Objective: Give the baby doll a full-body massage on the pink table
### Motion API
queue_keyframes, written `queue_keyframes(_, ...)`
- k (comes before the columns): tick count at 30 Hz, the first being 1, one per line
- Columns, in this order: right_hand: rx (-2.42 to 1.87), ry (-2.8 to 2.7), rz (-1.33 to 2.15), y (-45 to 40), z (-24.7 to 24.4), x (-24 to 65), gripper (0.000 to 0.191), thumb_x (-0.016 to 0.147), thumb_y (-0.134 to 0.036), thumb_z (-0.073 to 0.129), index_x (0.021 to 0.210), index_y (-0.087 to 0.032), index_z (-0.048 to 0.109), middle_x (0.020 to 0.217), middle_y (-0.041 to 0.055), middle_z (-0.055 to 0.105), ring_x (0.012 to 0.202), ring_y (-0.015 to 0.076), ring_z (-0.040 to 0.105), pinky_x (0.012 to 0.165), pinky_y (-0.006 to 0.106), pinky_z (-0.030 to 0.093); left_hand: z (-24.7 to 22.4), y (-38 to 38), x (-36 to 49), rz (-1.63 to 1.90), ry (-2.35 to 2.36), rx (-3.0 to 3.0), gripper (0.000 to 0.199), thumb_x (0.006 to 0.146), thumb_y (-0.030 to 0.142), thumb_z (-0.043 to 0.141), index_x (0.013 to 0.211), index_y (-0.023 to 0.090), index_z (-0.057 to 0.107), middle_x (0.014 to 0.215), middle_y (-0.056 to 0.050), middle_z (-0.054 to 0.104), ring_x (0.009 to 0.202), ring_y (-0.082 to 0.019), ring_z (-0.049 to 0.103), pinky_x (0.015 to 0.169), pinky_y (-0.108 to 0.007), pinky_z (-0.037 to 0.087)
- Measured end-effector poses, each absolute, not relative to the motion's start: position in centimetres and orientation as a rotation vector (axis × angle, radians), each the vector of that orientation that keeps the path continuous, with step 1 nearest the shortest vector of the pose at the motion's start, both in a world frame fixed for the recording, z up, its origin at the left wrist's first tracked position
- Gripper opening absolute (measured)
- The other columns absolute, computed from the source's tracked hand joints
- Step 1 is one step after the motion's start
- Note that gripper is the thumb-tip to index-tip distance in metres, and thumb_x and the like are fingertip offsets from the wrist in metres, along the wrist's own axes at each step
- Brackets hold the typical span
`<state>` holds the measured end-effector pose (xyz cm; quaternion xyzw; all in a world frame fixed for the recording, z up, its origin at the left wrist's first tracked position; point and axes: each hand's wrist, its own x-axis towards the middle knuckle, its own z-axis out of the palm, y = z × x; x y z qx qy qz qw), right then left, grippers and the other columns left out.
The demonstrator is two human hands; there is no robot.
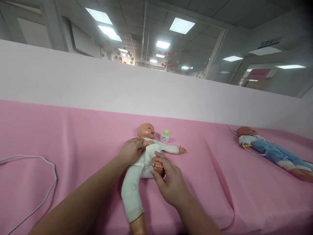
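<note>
Your left hand (130,150) lies flat on doll (144,156) chest, nothing grasped; right hand (170,181) pinches its foot (157,164), bent up over tummy.

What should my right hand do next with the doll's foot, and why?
Probably ease the foot back down toward the cloth. The right hand grips it, bending that leg up over the doll, while the left hand steadies the chest, so a slow straightening looks safe.
</note>
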<state>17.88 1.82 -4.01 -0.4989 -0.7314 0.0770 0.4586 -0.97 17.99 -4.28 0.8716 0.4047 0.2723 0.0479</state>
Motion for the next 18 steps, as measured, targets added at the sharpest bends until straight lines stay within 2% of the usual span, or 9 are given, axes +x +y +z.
queue_keyframes(3, -1.203, -1.774, 0.140, 0.1, -3.8, 18.0, 0.036, 0.092, -0.022, 0.063, 0.128, -0.024, 0.062, 0.144, 0.0120, 0.063, 0.136, 0.0284, 0.060, 0.102, 0.043, 0.060, -4.2, 18.1, -2.2, 0.911, 1.302, 2.433, 0.041, 0.094, 0.029, 0.056, 0.134, 0.029, 0.066, 0.133, -0.007, 0.071, 0.122, -0.029, 0.065, 0.100, -0.039, 0.049)
queue_keyframes(5, -1.189, -1.766, 0.105, -1.6, -3.5, 18.4, 0.036, 0.092, -0.022, 0.064, 0.128, -0.024, 0.063, 0.141, 0.0122, 0.065, 0.134, 0.0284, 0.062, 0.102, 0.042, 0.060, -4.2, 18.6, -3.3, 0.971, 1.369, 2.254, 0.038, 0.095, 0.036, 0.056, 0.131, 0.029, 0.067, 0.121, -0.007, 0.076, 0.110, -0.029, 0.069, 0.092, -0.037, 0.051)
queue_keyframes(9, -1.188, -1.799, 0.041, -4.6, -4.0, 19.7, 0.041, 0.089, -0.020, 0.068, 0.130, -0.023, 0.062, 0.139, 0.0133, 0.067, 0.127, 0.0291, 0.067, 0.099, 0.037, 0.062, -4.7, 20.4, -5.5, 1.171, 1.485, 1.707, 0.031, 0.094, 0.047, 0.058, 0.105, 0.021, 0.070, 0.092, -0.007, 0.076, 0.088, -0.028, 0.072, 0.076, -0.035, 0.055)
queue_keyframes(11, -1.182, -1.846, 0.001, -5.8, -5.0, 20.4, 0.046, 0.085, -0.019, 0.070, 0.131, -0.023, 0.061, 0.139, 0.0132, 0.067, 0.123, 0.0287, 0.069, 0.096, 0.033, 0.062, -5.0, 21.2, -6.0, 1.262, 1.366, 1.339, 0.026, 0.094, 0.043, 0.061, 0.101, 0.019, 0.068, 0.094, -0.009, 0.075, 0.089, -0.027, 0.073, 0.075, -0.035, 0.058)
queue_keyframes(14, -1.151, -1.890, 0.007, -7.2, -7.4, 20.7, 0.049, 0.081, -0.016, 0.073, 0.128, -0.024, 0.063, 0.135, 0.0113, 0.070, 0.116, 0.0268, 0.073, 0.095, 0.028, 0.061, -5.1, 22.0, -6.0, 1.322, 1.206, 0.891, 0.022, 0.094, 0.033, 0.066, 0.110, 0.018, 0.063, 0.108, -0.013, 0.074, 0.097, -0.025, 0.075, 0.081, -0.034, 0.062)
queue_keyframes(18, -1.237, -1.838, 0.195, -9.1, -10.5, 19.6, 0.046, 0.083, -0.013, 0.072, 0.126, -0.028, 0.066, 0.136, 0.0096, 0.070, 0.118, 0.0252, 0.072, 0.095, 0.026, 0.060, -5.1, 22.3, -5.8, 1.308, 1.261, 0.709, 0.026, 0.097, 0.031, 0.065, 0.118, 0.016, 0.061, 0.108, -0.014, 0.074, 0.102, -0.027, 0.074, 0.084, -0.035, 0.063)
